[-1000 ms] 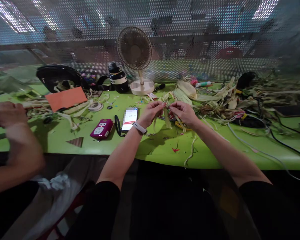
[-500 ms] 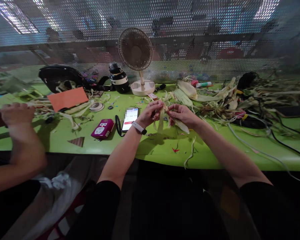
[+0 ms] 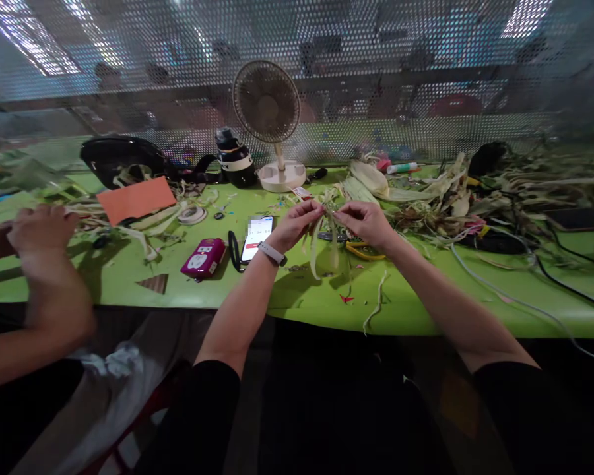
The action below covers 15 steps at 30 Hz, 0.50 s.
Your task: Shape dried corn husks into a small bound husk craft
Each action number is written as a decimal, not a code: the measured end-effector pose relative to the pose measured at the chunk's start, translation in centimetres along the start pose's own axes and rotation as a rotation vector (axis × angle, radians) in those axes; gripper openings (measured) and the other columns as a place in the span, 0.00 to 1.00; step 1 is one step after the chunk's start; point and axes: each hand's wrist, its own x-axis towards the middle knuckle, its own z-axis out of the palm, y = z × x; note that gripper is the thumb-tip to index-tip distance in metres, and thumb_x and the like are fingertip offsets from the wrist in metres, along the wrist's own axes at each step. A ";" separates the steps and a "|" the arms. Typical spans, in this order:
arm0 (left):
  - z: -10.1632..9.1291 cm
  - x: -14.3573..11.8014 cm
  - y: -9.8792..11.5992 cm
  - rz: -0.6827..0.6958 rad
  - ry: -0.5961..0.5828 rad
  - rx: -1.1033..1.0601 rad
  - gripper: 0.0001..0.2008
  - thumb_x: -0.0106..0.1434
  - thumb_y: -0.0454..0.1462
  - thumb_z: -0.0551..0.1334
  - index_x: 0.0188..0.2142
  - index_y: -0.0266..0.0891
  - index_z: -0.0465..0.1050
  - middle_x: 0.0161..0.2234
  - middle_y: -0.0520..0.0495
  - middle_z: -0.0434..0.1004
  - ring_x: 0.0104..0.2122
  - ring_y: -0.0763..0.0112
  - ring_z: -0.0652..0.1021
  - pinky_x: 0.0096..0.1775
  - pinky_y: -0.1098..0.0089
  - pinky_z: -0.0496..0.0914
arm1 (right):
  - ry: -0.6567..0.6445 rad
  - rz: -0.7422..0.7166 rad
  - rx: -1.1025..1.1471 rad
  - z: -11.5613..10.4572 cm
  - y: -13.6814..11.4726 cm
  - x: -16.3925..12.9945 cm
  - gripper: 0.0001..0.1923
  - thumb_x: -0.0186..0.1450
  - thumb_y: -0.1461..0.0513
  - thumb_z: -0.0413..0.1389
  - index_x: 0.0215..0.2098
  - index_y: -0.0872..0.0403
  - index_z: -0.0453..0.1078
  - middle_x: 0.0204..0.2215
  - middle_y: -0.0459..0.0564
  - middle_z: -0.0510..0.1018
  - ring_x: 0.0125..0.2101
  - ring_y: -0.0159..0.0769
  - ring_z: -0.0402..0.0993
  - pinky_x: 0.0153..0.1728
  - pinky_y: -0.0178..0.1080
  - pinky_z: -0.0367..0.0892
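Landmark: a small desk fan (image 3: 266, 105) stands at the back of a green desk (image 3: 307, 300); every place below is told from this fan.
Left hand: the person's left hand (image 3: 294, 226) is raised in front of the fan, fingers (image 3: 311, 210) pressed together, pinching the top of a corn-husk strip (image 3: 315, 247).
Right hand: the right hand (image 3: 366, 223), in front of the fan and slightly right, pinches the same bundle of husk, the two hands' tips nearly touching.
Husk: pale strips hang from the pinch, ends above the desk surface.
Nearby: a phone (image 3: 257, 238) and a pink box (image 3: 203, 256) lie front-left of the fan; yellow-handled pliers (image 3: 362, 251) front-right, under the right hand; a husk pile (image 3: 426, 198) to the right.
Other person: another person's hand (image 3: 39, 227) works far left of the fan.
Risk: the dry strip probably tears or splits off-line if the hands pull apart unevenly.
Risk: the dangling ends may catch on the pliers or scraps beneath.
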 end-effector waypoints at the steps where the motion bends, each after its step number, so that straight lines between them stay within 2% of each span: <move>1: 0.1 -0.1 0.1 -0.002 -0.006 0.002 0.17 0.49 0.44 0.75 0.26 0.37 0.70 0.21 0.55 0.65 0.20 0.81 0.65 0.23 0.77 0.61 | 0.006 -0.001 -0.005 -0.1 0.0 0.0 0.19 0.59 0.47 0.61 0.26 0.55 0.70 0.17 0.41 0.66 0.18 0.26 0.58 0.20 0.33 0.54; 6: 0.6 -0.5 0.3 -0.015 -0.015 0.029 0.20 0.45 0.47 0.76 0.26 0.37 0.72 0.20 0.55 0.65 0.20 0.80 0.65 0.22 0.76 0.60 | 0.004 0.013 -0.011 -0.1 0.2 0.1 0.14 0.59 0.52 0.59 0.31 0.56 0.73 0.21 0.43 0.70 0.21 0.27 0.61 0.22 0.33 0.57; 15: 0.6 -0.7 0.3 -0.035 -0.071 0.146 0.21 0.47 0.50 0.75 0.24 0.37 0.70 0.19 0.56 0.63 0.19 0.81 0.63 0.21 0.76 0.56 | -0.039 -0.011 -0.028 0.2 0.0 -0.1 0.13 0.57 0.54 0.57 0.26 0.56 0.71 0.19 0.44 0.69 0.21 0.28 0.60 0.23 0.34 0.57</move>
